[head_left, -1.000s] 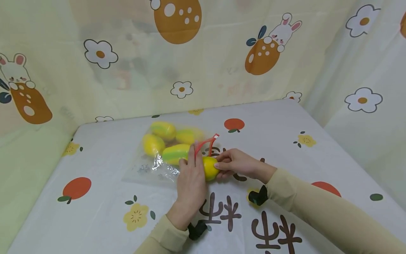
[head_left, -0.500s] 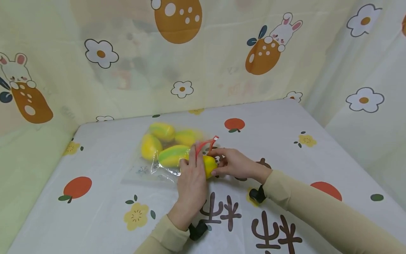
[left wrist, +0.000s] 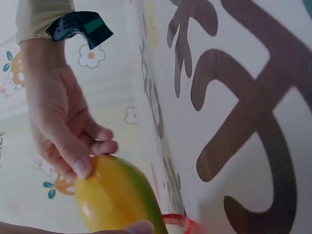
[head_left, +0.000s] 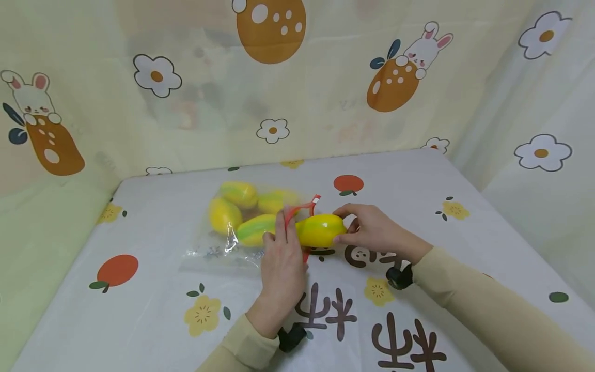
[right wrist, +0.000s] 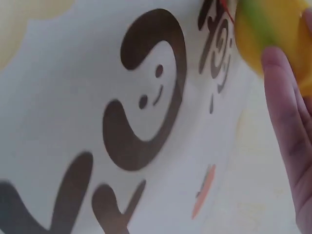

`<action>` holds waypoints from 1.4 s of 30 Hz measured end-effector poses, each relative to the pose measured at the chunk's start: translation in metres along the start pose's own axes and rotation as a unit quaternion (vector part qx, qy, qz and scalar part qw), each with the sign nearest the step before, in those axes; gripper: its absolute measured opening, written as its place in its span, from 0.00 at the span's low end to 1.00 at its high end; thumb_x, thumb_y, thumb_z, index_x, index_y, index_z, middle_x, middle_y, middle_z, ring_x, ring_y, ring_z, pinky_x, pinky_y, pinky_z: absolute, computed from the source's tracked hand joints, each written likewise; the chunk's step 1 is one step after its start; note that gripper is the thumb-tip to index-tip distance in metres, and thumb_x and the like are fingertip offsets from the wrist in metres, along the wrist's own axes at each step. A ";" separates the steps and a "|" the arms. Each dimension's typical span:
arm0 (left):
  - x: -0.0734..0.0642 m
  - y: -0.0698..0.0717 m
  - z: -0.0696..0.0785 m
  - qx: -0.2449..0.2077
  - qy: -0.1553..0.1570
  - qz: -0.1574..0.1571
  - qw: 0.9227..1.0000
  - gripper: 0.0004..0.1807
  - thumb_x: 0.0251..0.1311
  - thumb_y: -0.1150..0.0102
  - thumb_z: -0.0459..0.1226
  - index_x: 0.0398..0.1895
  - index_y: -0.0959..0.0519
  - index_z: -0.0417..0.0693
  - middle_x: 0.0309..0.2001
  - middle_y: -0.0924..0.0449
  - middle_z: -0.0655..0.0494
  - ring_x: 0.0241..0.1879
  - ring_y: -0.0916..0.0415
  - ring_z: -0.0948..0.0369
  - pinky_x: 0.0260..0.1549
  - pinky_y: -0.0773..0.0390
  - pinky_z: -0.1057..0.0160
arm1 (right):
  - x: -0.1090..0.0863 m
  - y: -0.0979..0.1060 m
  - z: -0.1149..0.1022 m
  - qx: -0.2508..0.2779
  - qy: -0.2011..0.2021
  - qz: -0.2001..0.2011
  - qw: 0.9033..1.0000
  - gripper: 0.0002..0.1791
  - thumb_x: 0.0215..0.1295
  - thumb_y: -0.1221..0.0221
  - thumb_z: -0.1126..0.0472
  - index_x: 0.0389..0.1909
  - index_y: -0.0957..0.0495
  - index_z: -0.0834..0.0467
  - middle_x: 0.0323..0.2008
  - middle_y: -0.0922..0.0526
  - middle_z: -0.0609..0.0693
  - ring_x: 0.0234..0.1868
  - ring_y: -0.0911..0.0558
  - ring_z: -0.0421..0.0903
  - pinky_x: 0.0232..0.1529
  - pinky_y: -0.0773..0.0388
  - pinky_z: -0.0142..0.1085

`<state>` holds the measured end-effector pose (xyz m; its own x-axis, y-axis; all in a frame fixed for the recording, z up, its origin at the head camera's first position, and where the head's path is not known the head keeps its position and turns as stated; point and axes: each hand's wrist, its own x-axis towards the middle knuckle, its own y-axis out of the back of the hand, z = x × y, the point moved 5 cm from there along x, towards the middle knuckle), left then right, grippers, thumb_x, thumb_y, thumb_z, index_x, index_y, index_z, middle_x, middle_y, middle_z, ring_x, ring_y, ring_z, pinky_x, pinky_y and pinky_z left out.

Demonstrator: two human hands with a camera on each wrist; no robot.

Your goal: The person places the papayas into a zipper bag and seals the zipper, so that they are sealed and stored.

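Note:
A clear plastic bag (head_left: 204, 261) with a red closure strip (head_left: 297, 208) lies on the table and holds several yellow-green mangoes (head_left: 225, 216). At the bag's mouth my left hand (head_left: 283, 274) rests palm down, two fingers lying straight against the red strip. My right hand (head_left: 378, 230) grips the right end of one mango (head_left: 322, 230) between thumb and fingers. Most of that mango shows to the right of the strip, and its left end is hidden behind my left fingers. In the left wrist view, the right hand's thumb and fingertips sit on the end of the mango (left wrist: 117, 195).
A white printed tablecloth (head_left: 153, 310) covers the table, with fruit, flowers and brown characters on it. Patterned curtains (head_left: 209, 103) stand at the back and both sides. A black wrist camera (head_left: 292, 338) sits under the left wrist, another camera (head_left: 400, 276) under the right.
My right hand has moved to the right, drawing the mango along so that much more of it shows. My left hand has stayed at the bag's mouth.

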<state>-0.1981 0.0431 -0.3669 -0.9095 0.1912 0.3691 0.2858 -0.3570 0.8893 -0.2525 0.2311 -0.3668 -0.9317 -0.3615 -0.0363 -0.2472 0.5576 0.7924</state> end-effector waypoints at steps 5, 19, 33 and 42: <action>-0.001 -0.002 0.002 -0.001 -0.002 0.003 1.000 0.54 0.47 0.19 0.36 0.76 0.41 0.37 0.76 0.40 0.40 0.38 0.33 0.49 0.24 0.25 0.66 | -0.006 -0.001 -0.010 -0.048 0.007 0.070 0.996 0.32 0.59 0.27 0.56 0.58 0.26 0.68 0.52 0.19 0.61 0.30 0.19 0.42 0.31 0.18 0.32; -0.002 -0.005 0.006 0.008 -0.010 0.020 1.000 0.46 0.57 0.29 0.30 0.78 0.42 0.37 0.75 0.37 0.42 0.37 0.33 0.49 0.21 0.24 0.65 | -0.011 -0.017 -0.022 0.009 0.093 0.055 0.994 0.30 0.57 0.25 0.58 0.57 0.25 0.63 0.52 0.19 0.57 0.32 0.18 0.37 0.33 0.17 0.29; -0.003 -0.002 0.007 0.009 -0.008 0.010 1.000 0.47 0.53 0.24 0.34 0.75 0.38 0.36 0.76 0.40 0.40 0.36 0.33 0.51 0.26 0.26 0.66 | -0.022 -0.017 -0.025 -0.092 0.048 0.114 0.988 0.28 0.54 0.25 0.56 0.49 0.25 0.65 0.45 0.21 0.58 0.28 0.25 0.40 0.31 0.21 0.30; -0.001 -0.002 0.006 0.019 -0.018 0.019 0.999 0.47 0.52 0.23 0.33 0.74 0.37 0.36 0.76 0.40 0.39 0.38 0.30 0.49 0.27 0.22 0.65 | -0.022 -0.020 -0.046 -0.178 0.049 0.215 0.959 0.29 0.53 0.24 0.56 0.46 0.28 0.69 0.39 0.27 0.61 0.29 0.25 0.48 0.36 0.13 0.40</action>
<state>-0.1955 0.0494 -0.3677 -0.8862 0.2113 0.4123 0.3327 -0.3293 0.8837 -0.2152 0.1933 -0.3538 -0.8934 -0.2339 0.3835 0.2762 0.3873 0.8796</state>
